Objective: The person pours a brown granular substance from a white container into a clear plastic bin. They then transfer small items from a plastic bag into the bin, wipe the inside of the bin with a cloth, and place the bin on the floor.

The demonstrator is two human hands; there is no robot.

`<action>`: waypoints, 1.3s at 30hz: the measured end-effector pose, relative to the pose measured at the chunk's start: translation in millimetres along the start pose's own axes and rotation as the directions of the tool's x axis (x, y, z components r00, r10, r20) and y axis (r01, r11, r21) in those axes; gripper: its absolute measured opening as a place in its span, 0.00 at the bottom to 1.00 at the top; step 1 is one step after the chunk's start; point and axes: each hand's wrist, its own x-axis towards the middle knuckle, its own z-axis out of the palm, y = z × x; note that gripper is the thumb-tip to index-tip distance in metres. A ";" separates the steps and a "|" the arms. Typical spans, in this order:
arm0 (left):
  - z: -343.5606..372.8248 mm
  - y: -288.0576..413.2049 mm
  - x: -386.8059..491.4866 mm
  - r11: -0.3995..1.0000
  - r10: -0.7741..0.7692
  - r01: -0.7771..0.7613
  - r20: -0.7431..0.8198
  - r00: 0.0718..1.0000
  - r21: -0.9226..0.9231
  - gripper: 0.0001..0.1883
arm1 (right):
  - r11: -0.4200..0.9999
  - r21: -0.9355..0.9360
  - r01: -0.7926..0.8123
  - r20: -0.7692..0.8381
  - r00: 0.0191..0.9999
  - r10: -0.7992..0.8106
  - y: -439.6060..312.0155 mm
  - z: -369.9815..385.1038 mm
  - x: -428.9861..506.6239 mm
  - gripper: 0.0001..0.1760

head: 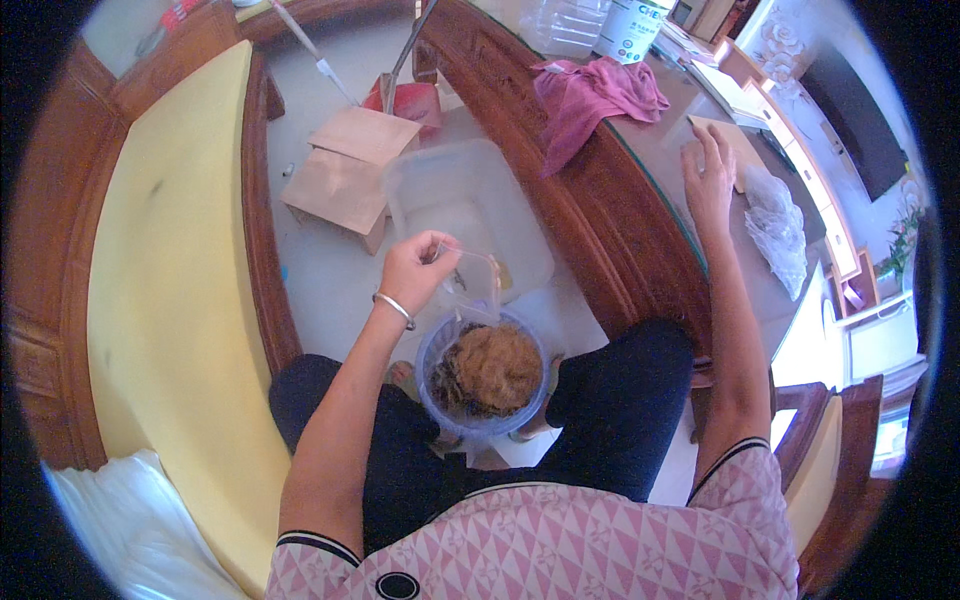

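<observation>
My left hand (421, 271), with a bangle at the wrist, grips the edge of a small clear plastic container (477, 282), held tilted above a round blue plastic basket (425, 390). A brown, fibrous clump (498, 367) and darker material fill much of that basket, which stands between my knees. Beyond it a large translucent plastic tub (517, 202) rests on the floor, with a small yellowish thing near its close end. My right hand (709, 169) is over the glass-topped table, fingers apart and slightly curled, beside a thin brown board (739, 150) and a crumpled clear plastic bag (776, 229).
A pink cloth (592, 97) hangs over the edge of the wooden table (600, 217). Behind it stand a clear plastic container (566, 26) and a white can (630, 30). Left of the tub are a cardboard box (341, 184), a red dustpan (420, 105) and a yellow-cushioned wooden bench (180, 262).
</observation>
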 end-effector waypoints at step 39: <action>-6.2 12.9 -1.1 0.998 0.068 -0.069 0.030 0.997 0.016 0.06 | -0.004 0.557 -0.830 0.823 0.553 -0.131 -185.5 -20.0 -102.2 0.13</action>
